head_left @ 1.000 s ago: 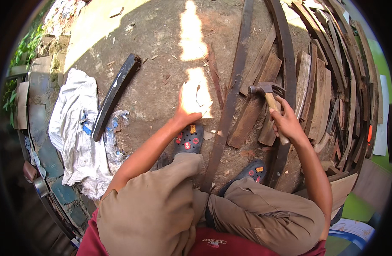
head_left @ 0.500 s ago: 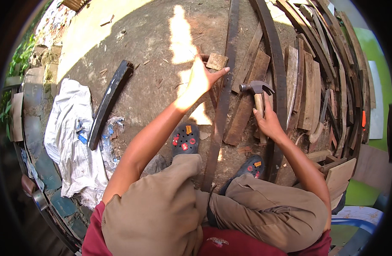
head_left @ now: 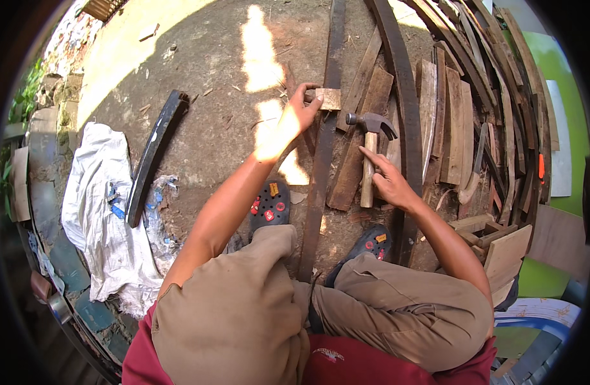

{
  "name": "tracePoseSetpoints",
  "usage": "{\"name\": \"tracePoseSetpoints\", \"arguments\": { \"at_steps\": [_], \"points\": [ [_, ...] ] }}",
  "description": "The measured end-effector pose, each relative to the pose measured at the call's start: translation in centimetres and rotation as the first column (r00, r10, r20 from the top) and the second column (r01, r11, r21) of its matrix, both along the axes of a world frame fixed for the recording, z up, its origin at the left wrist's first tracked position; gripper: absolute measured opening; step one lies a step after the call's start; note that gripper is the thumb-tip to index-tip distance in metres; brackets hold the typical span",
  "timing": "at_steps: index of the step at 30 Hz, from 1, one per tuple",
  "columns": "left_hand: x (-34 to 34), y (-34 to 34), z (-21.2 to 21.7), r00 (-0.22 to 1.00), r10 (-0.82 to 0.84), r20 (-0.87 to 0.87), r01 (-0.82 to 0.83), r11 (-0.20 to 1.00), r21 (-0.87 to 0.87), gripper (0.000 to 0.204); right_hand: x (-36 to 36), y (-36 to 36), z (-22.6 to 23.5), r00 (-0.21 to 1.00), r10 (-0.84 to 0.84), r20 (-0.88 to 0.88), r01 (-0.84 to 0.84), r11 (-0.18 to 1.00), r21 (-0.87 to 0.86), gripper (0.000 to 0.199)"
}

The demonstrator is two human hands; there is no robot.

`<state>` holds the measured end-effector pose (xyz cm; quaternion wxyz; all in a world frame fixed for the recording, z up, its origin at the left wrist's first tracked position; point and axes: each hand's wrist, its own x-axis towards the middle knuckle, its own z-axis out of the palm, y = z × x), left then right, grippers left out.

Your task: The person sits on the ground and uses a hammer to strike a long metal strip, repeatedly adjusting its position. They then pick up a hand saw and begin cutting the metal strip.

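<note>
Dark clogs (head_left: 270, 206) on the dirt ground (head_left: 205, 70), right hand (head_left: 386, 181) fingers spread, resting on the wooden handle of a claw hammer (head_left: 369, 154) lying on planks (head_left: 361, 147), farther left, left hand (head_left: 296, 115) pinching a small wood block (head_left: 328, 99) atop a long dark strip (head_left: 320, 167)

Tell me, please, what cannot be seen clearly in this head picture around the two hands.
- Small wood block, head view: the left hand covers its left end.
- Long dark plank, head view: its near end is hidden behind the knees.
- Hammer, head view: the right hand lies against the handle; whether it grips cannot be told.
- Any nail: too small to find.
</note>
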<state>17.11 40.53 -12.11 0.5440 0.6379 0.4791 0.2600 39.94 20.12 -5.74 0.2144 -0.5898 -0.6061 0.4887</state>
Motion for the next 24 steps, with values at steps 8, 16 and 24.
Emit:
{"name": "tracePoseSetpoints", "arguments": {
  "at_steps": [8, 16, 24],
  "points": [
    [0.3, 0.2, -0.4, 0.998, 0.046, 0.047, -0.043, 0.997, -0.068, 0.057, -2.0, 0.7, 1.1, 0.915, 0.217, 0.341, -0.221, 0.975, -0.029, 0.072],
    [-0.3, 1.2, -1.2, 0.996, 0.043, 0.079, -0.024, 0.974, -0.223, 0.063, -3.2, 4.4, -0.6, 0.528, 0.250, 0.812, -0.759, 0.568, 0.319, 0.023],
    [-0.5, 1.6, -0.1, 0.995, -0.023, 0.101, 0.039, 0.988, -0.149, 0.055, -2.6, 11.0, 2.4, 0.576, 0.468, 0.670, -0.782, 0.556, 0.283, 0.022]
  ]
}}
